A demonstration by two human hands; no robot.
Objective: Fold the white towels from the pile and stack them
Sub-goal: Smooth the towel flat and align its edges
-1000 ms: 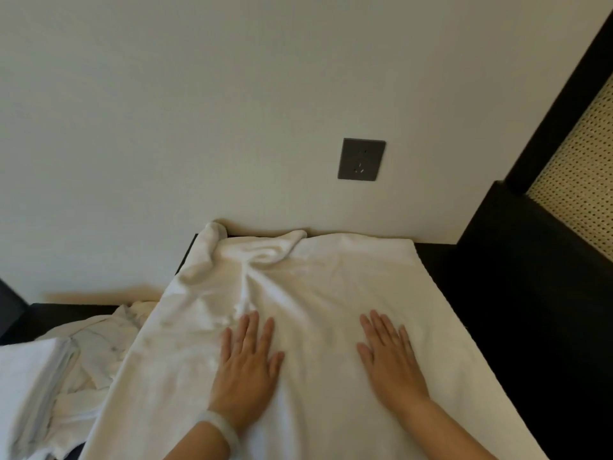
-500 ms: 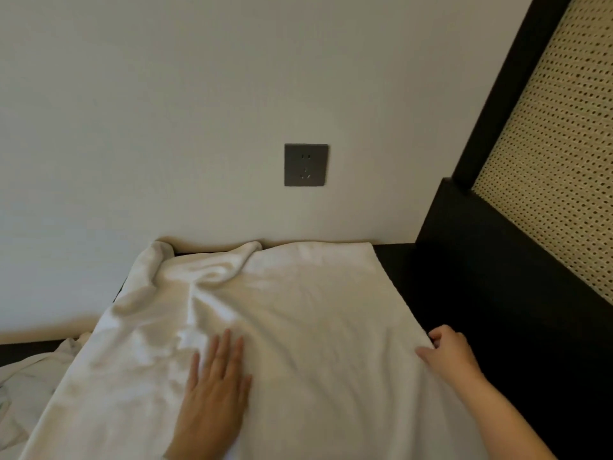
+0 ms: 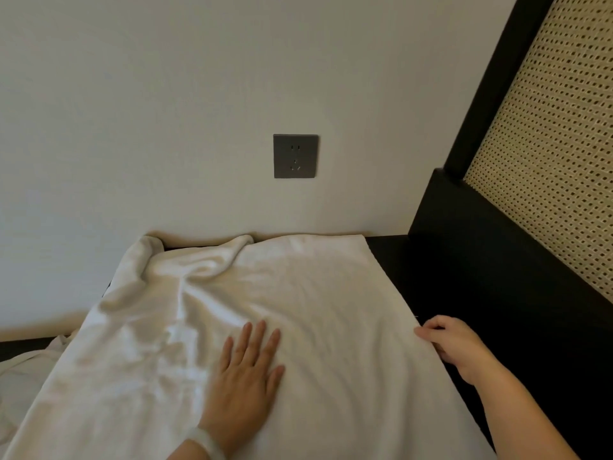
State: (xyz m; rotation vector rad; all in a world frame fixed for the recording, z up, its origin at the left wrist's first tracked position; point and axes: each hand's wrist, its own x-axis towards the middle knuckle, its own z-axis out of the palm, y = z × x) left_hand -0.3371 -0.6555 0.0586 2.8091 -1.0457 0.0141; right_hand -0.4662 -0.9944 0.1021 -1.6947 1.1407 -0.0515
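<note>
A white towel [image 3: 315, 293] is spread on a dark surface [image 3: 388, 257] against the wall [image 3: 166, 111], pressed flat by one hand and taken at its edge by the other
Most of the surface is covered by the towel, whose far-left corner is bunched into ridges and whose left half is creased; a cane-panelled headboard [image 3: 547, 161] is seen to its right, and crumpled white cloth [image 3: 20, 376], judged to be the pile, at the lower left. The left hand [image 3: 245, 376] is laid flat on the towel's middle, fingers straight and slightly spread; the right edge is pinched by the curled fingers of the right hand [image 3: 451, 343]. If that edge is carried over while the far corner is bunched, wrinkles are likely to be folded in and the edges mismatched; the towel could also be dragged if the pressing hand is lifted too soon
</note>
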